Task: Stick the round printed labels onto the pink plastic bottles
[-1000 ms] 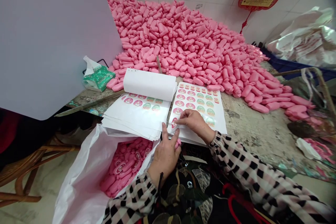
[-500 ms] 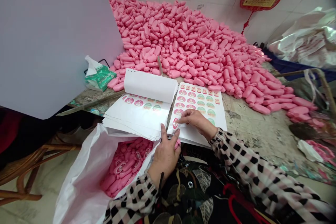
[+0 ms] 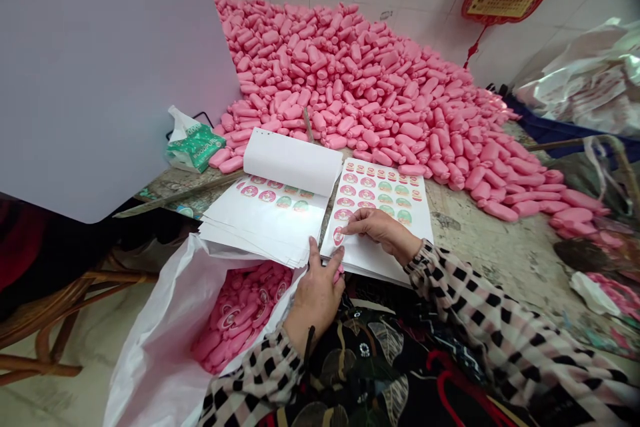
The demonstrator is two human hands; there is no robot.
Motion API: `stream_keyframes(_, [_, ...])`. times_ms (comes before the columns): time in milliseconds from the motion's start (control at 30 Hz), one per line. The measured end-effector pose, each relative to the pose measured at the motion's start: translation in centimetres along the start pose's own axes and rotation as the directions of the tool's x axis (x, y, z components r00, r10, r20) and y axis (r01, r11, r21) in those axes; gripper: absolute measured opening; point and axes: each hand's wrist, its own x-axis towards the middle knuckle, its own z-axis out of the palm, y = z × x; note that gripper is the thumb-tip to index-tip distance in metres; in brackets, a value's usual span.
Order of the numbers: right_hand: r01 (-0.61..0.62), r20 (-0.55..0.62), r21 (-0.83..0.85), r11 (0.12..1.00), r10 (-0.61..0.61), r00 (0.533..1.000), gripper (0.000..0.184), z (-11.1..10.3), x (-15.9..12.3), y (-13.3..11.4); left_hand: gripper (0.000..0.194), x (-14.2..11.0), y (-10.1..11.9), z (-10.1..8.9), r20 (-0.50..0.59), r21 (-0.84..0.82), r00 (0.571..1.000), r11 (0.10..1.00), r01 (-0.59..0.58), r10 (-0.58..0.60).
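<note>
My right hand (image 3: 383,232) reaches over the right-hand sticker sheet (image 3: 373,250), thumb and forefinger pinched at the edge of a pink round sticker (image 3: 339,235). Whether that sticker has lifted off the backing I cannot tell. Other pink, green and small red stickers fill the upper part of the sheet. Beside the sheet's lower left corner, my left hand (image 3: 317,293) is curled around a small pink bottle (image 3: 339,272), mostly hidden by the fingers. Its forefinger points up near the left-hand stack of sticker sheets (image 3: 265,233), whose top sheet is folded back.
A large heap of pink bottles (image 3: 350,80) lies against the tiled wall. Below the left stack hangs an open white bag (image 3: 150,333) holding pink bottles with labels. A green tissue pack (image 3: 195,147) stands by a grey panel (image 3: 110,80). Clear plastic bags (image 3: 580,87) lie far right.
The whole view has shifted slightly, so things appear a little further right. Both hands keep nearly the same pose, the right fingers still at the pink sticker.
</note>
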Motion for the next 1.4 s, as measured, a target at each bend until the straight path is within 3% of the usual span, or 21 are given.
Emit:
stream_keyframes(400, [-0.130, 0.161, 0.071, 0.989, 0.117, 0.980, 0.029, -1.9, -0.3, -2.7, 0.052, 0.1, 0.0, 0.1, -0.006, 0.045, 1.000, 0.999, 0.003, -0.003])
stream_keyframes(500, [-0.004, 0.170, 0.064, 0.998, -0.007, 0.985, 0.029, -1.9, -0.9, -3.0, 0.054, 0.1, -0.1, 0.1, -0.011, 0.033, 1.000, 0.999, -0.007, 0.007])
stream_keyframes(600, [0.231, 0.060, -0.012, 0.973, -0.230, 0.971, 0.030, -1.2, -1.5, -1.8, 0.055, 0.1, -0.3, 0.1, -0.009, 0.025, 1.000, 0.999, -0.022, 0.022])
stream_keyframes(667, [0.320, -0.015, -0.125, 0.939, -0.324, 0.946, 0.030, -0.8, -1.8, -0.6, 0.056, 0.1, -0.4, 0.1, -0.009, 0.022, 0.999, 0.999, -0.031, 0.031])
stream_keyframes(800, [0.351, -0.135, -0.300, 0.887, -0.404, 0.905, 0.028, -1.0, -2.4, 1.3, 0.058, -0.1, -0.5, 0.0, -0.020, 0.026, 0.998, 0.998, -0.054, 0.055])
stream_keyframes(1033, [0.356, -0.189, -0.327, 0.875, -0.430, 0.883, 0.029, -2.6, -3.6, 2.2, 0.051, -0.8, -0.9, -1.0, -0.162, -0.023, 0.976, 0.988, -0.152, 0.146])
stream_keyframes(1300, [0.365, -0.185, -0.275, 0.889, -0.422, 0.888, 0.029, -2.8, -4.2, 2.9, 0.043, -0.8, 0.0, -3.6, -0.286, -0.310, 0.939, 0.946, 0.098, -0.191])
stream_keyframes(1400, [0.373, -0.170, -0.229, 0.899, -0.415, 0.894, 0.028, -2.7, -4.6, 2.6, 0.037, -0.1, 0.4, -4.2, -0.228, -0.540, 0.936, 0.835, 0.109, -0.270])
